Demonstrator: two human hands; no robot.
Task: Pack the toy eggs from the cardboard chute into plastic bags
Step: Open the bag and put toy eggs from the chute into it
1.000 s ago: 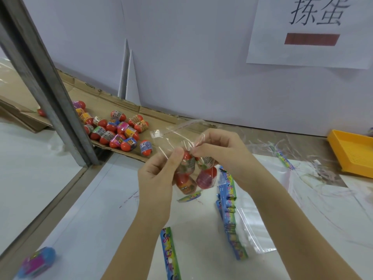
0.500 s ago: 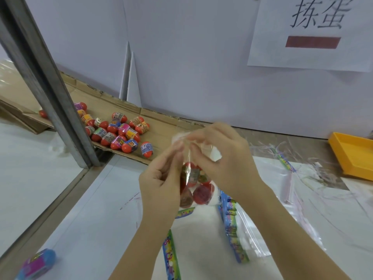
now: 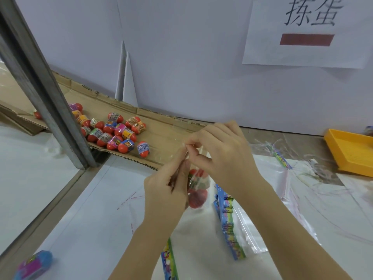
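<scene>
Left hand (image 3: 163, 190) & right hand (image 3: 220, 156) pinch top edge of clear plastic bag (image 3: 196, 190) w/ red toy eggs, above open white tabletop (image 3: 96, 209)

Left hand (image 3: 164, 190) and right hand (image 3: 224, 156) raised close together, fingertips pinched.

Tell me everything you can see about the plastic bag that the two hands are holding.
The plastic bag is small, clear and thin, and its film looks crinkled. It hangs in the air above the white table, touching nothing but the hands. The left hand and the right hand pinch its top edge together between their fingertips, so the mouth looks closed or nearly closed. Inside lie several toy eggs with red ends and colourful printed wrappers; their exact number is hidden.
</scene>
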